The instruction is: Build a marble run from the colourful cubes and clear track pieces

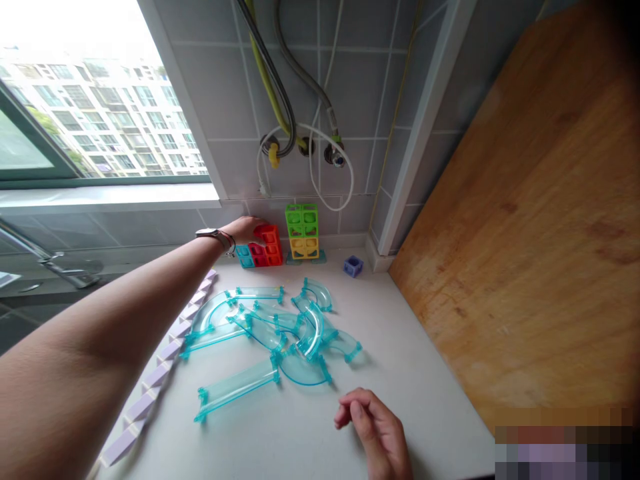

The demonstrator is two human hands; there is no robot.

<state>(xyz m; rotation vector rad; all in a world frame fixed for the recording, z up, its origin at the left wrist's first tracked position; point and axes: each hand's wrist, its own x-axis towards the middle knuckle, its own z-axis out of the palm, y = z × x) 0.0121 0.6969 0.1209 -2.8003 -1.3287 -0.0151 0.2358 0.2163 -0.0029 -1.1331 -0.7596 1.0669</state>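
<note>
Hands first: the left hand [246, 229] stretches far across the desk [440, 400] to the back wall, fingers curled over the top of the red blocks [267, 245], seemingly closed on them, though the fingertips are hidden behind the stack; a watch [214, 235] sits on that wrist. Nearer, the right hand [373, 427] rests on the desk with fingers loosely curled and nothing in it, just below the pile of tracks. Largest of the rest is the wooden board [525, 220], warm-grained and leaning along the right side, probably propped there to keep it out of the way. Pale and smooth, the desk carries everything else. A row of lilac tiles [165, 363] runs along its left edge, flat pieces set end to end like a border. In the middle lies a loose heap of clear turquoise tracks [273, 327] — glossy plastic channels, some straight, some curved, overlapping as if tipped out together. Against the tiled wall the blocks stand in a tidy line: the red ones, a small blue block [244, 255] touching them on the left, a green-and-yellow tower [303, 232] just to the right. One purple cube [353, 266] sits apart — hollow, open-sided.
</note>
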